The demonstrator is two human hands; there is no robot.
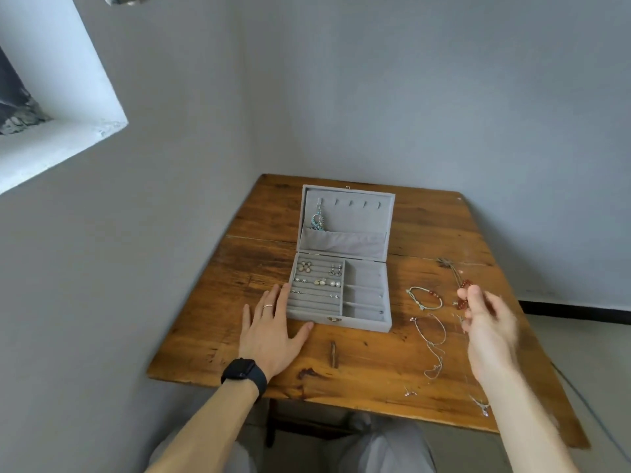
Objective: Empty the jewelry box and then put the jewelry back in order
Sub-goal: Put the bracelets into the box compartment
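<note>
The grey jewelry box [339,295] stands open on the wooden table [341,363], earrings in its left ring rolls; the left hand [273,331] lies flat with fingers spread against its left front corner; right of the box, the raised right hand [486,322] pinches a red bead bracelet [465,292]; between them lie a cord bracelet [424,298] and a chain necklace [433,343].

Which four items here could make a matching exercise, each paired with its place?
Items:
1. teal pendant
2. pearl earrings
3. silver chain
4. left hand

Places:
A. on the table, right of the box
B. flat at the box's front-left corner
C. hanging inside the lid
D. in the box's ring slots

Pairs: 1-C, 2-D, 3-A, 4-B
</note>
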